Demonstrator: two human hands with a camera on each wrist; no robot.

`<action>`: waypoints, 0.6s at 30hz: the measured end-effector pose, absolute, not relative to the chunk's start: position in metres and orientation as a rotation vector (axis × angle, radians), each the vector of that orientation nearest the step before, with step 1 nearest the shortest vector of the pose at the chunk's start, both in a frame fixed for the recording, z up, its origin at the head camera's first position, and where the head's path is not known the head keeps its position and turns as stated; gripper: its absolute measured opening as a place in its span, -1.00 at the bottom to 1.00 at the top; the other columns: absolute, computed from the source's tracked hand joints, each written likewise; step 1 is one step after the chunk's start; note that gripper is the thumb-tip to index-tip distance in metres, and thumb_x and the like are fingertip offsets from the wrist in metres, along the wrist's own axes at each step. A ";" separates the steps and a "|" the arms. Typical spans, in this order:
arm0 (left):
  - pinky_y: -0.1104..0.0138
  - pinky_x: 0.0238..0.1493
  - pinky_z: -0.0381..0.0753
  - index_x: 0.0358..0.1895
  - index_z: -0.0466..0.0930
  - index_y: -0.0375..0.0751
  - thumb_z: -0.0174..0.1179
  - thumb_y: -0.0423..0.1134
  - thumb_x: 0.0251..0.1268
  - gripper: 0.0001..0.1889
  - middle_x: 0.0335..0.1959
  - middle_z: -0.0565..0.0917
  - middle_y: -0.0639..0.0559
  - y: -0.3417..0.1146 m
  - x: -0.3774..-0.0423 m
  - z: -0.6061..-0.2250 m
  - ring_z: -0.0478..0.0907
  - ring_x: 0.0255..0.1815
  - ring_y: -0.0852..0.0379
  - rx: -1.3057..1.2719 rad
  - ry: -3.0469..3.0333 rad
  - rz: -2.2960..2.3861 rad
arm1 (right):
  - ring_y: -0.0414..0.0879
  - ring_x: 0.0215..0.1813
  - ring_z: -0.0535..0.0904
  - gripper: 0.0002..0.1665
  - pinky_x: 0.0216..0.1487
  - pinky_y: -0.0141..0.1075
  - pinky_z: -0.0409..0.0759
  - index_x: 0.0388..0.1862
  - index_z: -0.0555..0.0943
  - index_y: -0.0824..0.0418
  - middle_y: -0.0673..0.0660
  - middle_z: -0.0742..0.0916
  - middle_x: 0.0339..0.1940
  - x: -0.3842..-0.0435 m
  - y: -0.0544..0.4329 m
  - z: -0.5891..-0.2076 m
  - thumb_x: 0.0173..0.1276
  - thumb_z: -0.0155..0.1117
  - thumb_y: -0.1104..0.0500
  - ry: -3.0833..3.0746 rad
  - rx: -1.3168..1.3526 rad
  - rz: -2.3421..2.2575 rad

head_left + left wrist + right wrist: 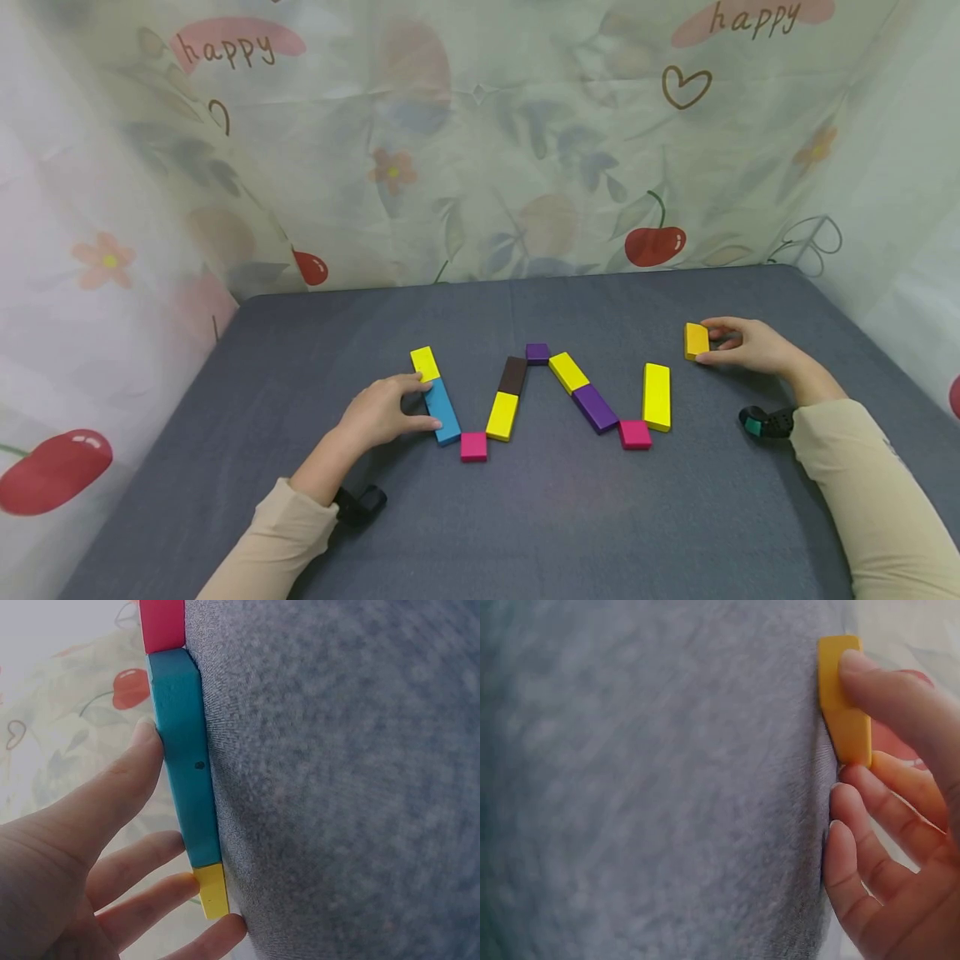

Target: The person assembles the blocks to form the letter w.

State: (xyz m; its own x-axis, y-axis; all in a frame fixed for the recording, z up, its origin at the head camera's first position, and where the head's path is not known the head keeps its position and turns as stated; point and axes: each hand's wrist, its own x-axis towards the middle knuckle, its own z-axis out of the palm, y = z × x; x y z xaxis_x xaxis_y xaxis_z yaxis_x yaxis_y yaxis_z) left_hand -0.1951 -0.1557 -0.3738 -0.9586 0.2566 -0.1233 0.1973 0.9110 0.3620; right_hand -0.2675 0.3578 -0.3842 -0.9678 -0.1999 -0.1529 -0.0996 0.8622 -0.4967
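Observation:
At the left end of a zigzag of flat blocks, my left hand (384,410) has its thumb and fingers spread along the outer side of a blue block (442,412) and a yellow block (425,364). In the left wrist view, the thumb (139,761) lies against the blue block's side, with fingertips near its join with the yellow one. Off to the right, my right hand (753,346) pinches a small orange-yellow block (696,342) between thumb and fingers. That block (841,694) stands close over the grey cloth in the right wrist view.
Between the hands, the zigzag runs on through a pink block (473,447), a brown block (513,376), purple blocks (537,354), another pink block (635,435) and a tall yellow block (657,397). A printed curtain (480,167) hangs behind the grey table (540,525).

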 end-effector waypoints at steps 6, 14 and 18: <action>-0.04 0.26 0.41 0.21 0.49 -0.12 0.38 0.06 -0.03 -0.32 0.31 0.45 -0.08 -0.155 -0.196 -0.374 0.35 0.34 -0.12 0.344 2.904 0.528 | 0.17 -0.07 0.60 -0.10 -0.11 -0.13 0.59 0.26 0.34 0.44 0.42 0.55 0.05 -0.266 0.357 -0.384 0.14 0.35 -0.12 2.892 -0.246 -0.714; -0.04 0.25 0.41 0.21 0.49 -0.12 0.38 0.06 -0.03 -0.32 0.31 0.45 -0.07 -0.155 -0.196 -0.375 0.35 0.34 -0.12 0.336 2.902 0.524 | 0.10 -0.13 0.61 -0.13 -0.24 -0.34 0.54 0.22 0.39 0.43 0.37 0.58 -0.02 -0.268 0.356 -0.385 0.10 0.39 -0.12 2.936 -0.256 -0.713; -0.04 0.26 0.40 0.22 0.49 -0.12 0.38 0.06 -0.03 -0.32 0.31 0.45 -0.07 -0.155 -0.196 -0.375 0.35 0.34 -0.12 0.333 2.902 0.525 | 0.13 -0.11 0.61 -0.15 -0.23 -0.31 0.56 0.21 0.40 0.42 0.36 0.58 -0.02 -0.269 0.354 -0.383 0.12 0.39 -0.10 2.955 -0.282 -0.710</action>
State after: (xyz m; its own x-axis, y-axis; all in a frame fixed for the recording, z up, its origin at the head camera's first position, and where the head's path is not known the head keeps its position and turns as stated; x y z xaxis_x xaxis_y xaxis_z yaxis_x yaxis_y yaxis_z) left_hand -0.1963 -0.1554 -0.3746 -0.9599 0.2486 -0.1299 0.1873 0.9128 0.3629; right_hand -0.2689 0.3538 -0.3826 -0.9790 -0.1991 -0.0438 -0.1574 0.8748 -0.4581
